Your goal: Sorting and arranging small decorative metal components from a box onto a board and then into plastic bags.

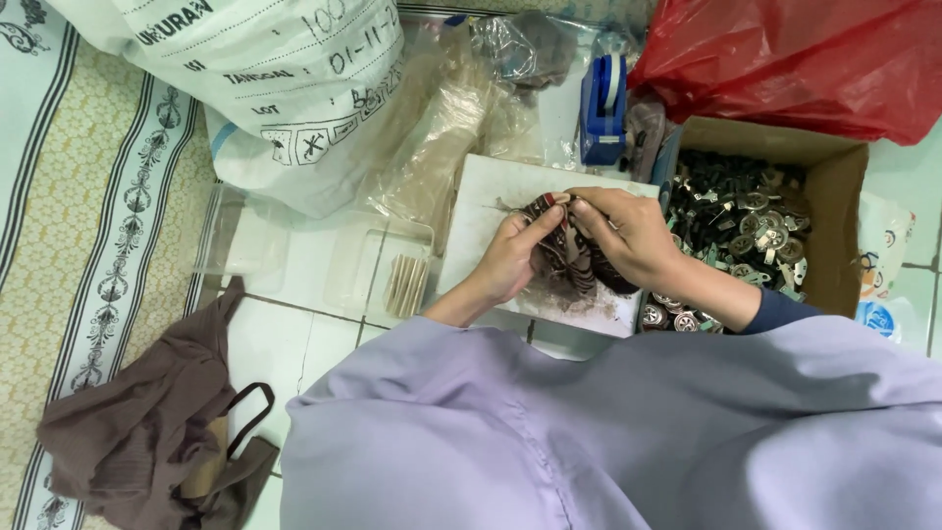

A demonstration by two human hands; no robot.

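Observation:
My left hand (510,257) and my right hand (628,236) meet over a white board (481,211) on the floor. Both hands grip a dark patterned cloth (569,260) bunched between them. The fingertips of both hands pinch a small piece at the cloth's top edge; I cannot tell what it is. Dusty brown smears mark the board under the cloth. A lilac garment (608,432) covers my lap below the hands.
A cardboard box (839,211) of small metal parts sits right of the board. A blue tape dispenser (602,108), red plastic bag (814,59), big white sack (285,88), clear trays (378,265) and brown cloth (147,422) lie around on the tiles.

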